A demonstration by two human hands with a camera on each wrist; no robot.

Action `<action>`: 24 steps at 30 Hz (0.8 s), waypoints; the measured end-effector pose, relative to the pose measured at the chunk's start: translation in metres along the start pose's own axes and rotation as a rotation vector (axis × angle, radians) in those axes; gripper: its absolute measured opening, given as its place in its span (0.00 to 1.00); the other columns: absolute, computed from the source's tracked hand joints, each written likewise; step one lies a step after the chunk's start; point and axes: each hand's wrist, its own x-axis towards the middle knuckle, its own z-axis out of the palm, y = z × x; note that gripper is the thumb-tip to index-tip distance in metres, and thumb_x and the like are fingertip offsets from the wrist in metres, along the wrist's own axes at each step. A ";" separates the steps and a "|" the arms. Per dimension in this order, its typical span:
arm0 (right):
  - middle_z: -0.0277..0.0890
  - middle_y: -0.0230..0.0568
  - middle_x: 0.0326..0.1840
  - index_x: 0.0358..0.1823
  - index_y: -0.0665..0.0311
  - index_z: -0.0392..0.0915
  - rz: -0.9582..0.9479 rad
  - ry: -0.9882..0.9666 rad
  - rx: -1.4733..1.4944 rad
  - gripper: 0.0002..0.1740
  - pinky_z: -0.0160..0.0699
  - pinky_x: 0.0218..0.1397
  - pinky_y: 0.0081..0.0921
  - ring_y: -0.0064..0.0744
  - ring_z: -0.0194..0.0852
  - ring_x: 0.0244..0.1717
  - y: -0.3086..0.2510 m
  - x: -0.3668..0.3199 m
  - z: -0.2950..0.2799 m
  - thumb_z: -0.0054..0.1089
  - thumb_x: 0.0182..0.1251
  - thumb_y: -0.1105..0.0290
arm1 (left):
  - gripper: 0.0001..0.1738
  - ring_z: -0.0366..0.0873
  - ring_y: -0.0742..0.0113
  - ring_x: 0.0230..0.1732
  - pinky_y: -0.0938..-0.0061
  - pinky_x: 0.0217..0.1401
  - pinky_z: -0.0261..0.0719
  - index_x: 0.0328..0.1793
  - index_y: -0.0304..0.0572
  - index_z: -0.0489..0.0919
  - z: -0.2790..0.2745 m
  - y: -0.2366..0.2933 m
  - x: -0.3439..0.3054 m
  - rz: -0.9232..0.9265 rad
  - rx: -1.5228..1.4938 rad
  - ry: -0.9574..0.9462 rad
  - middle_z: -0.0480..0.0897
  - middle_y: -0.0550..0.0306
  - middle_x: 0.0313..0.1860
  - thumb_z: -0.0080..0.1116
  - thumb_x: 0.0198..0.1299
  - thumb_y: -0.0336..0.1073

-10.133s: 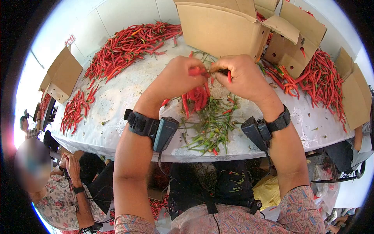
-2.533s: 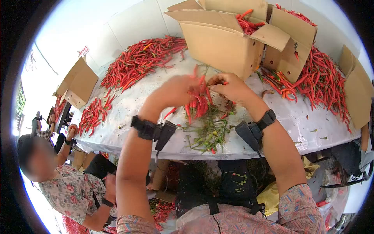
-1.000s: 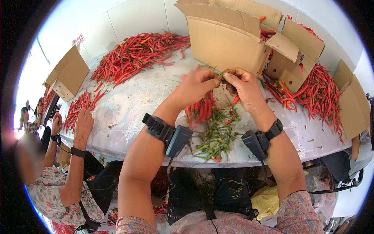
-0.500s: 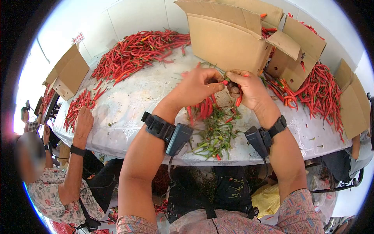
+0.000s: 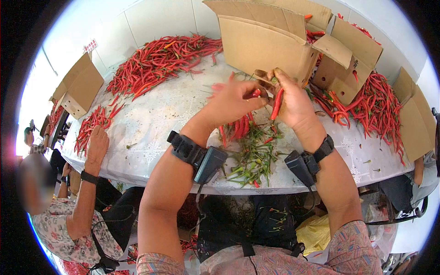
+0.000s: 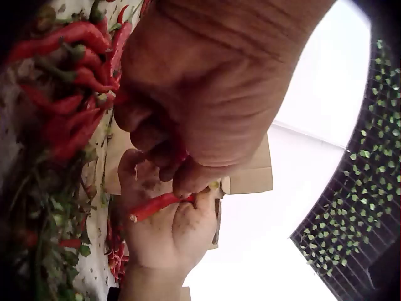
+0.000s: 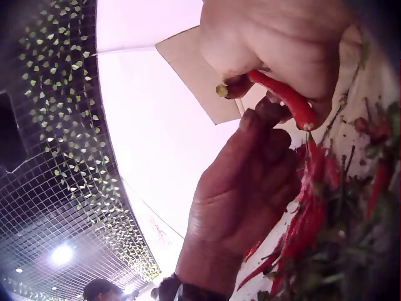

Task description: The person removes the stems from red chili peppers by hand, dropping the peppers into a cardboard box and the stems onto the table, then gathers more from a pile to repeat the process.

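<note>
Both hands are close together above the table (image 5: pixel 151 137). My left hand (image 5: pixel 231 103) curls its fingers around a red chili (image 5: pixel 257 93), mostly hidden in the fist. My right hand (image 5: pixel 294 101) holds another red chili (image 5: pixel 277 105) against the palm. A short green stem end (image 7: pixel 221 91) shows at the right hand's thumb and fingertips. In the left wrist view the left thumb lies close to the right hand's chili (image 6: pixel 156 205). Below the hands are a small heap of red chilies (image 5: pixel 240 127) and a heap of green stems (image 5: pixel 252 162).
A large cardboard box (image 5: pixel 263 48) stands just behind the hands, with a smaller box (image 5: pixel 337 68) at its right. Chili piles lie at back left (image 5: pixel 160 62) and right (image 5: pixel 378 110). Another person's hand (image 5: pixel 97 142) rests at the table's left edge, near a small chili pile (image 5: pixel 94 126).
The fingertips, together around a stem a second ago, have moved slightly apart. The right hand has risen and turned, showing more of its chili. The neighbour's other hand has dropped below the table edge.
</note>
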 end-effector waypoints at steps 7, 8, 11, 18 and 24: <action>0.74 0.38 0.40 0.45 0.66 0.73 -0.186 -0.160 -0.428 0.17 0.71 0.45 0.25 0.26 0.72 0.41 0.008 -0.005 0.013 0.40 0.69 0.61 | 0.12 0.71 0.78 0.33 0.76 0.37 0.71 0.41 0.35 0.76 0.013 -0.012 0.004 0.065 -0.060 -0.059 0.78 0.61 0.30 0.57 0.53 0.34; 0.73 0.34 0.39 0.43 0.64 0.73 -0.163 -0.195 -0.377 0.15 0.69 0.45 0.24 0.24 0.70 0.41 0.007 -0.006 0.015 0.44 0.68 0.61 | 0.12 0.71 0.78 0.33 0.76 0.37 0.71 0.41 0.35 0.76 0.012 -0.014 0.004 0.062 -0.060 -0.062 0.78 0.61 0.30 0.57 0.53 0.34; 0.73 0.30 0.38 0.42 0.62 0.74 -0.212 -0.125 -0.361 0.13 0.68 0.43 0.23 0.22 0.70 0.40 0.013 0.005 -0.003 0.48 0.67 0.60 | 0.09 0.72 0.76 0.29 0.77 0.33 0.71 0.37 0.34 0.76 -0.003 -0.014 0.002 0.043 0.105 -0.087 0.77 0.60 0.27 0.54 0.53 0.33; 0.74 0.30 0.26 0.33 0.63 0.76 -0.002 0.069 -0.658 0.14 0.67 0.31 0.20 0.20 0.70 0.27 0.000 0.002 -0.004 0.53 0.63 0.58 | 0.12 0.69 0.70 0.20 0.75 0.23 0.66 0.29 0.34 0.75 -0.067 -0.016 -0.016 -0.205 0.400 0.027 0.75 0.59 0.20 0.50 0.52 0.37; 0.70 0.26 0.21 0.27 0.66 0.76 0.072 -0.301 -1.042 0.14 0.65 0.27 0.17 0.16 0.65 0.23 0.013 0.001 -0.004 0.55 0.63 0.62 | 0.22 0.74 0.55 0.22 0.64 0.27 0.70 0.23 0.32 0.78 -0.069 -0.010 -0.031 -0.368 0.870 -0.032 0.77 0.42 0.20 0.64 0.38 0.49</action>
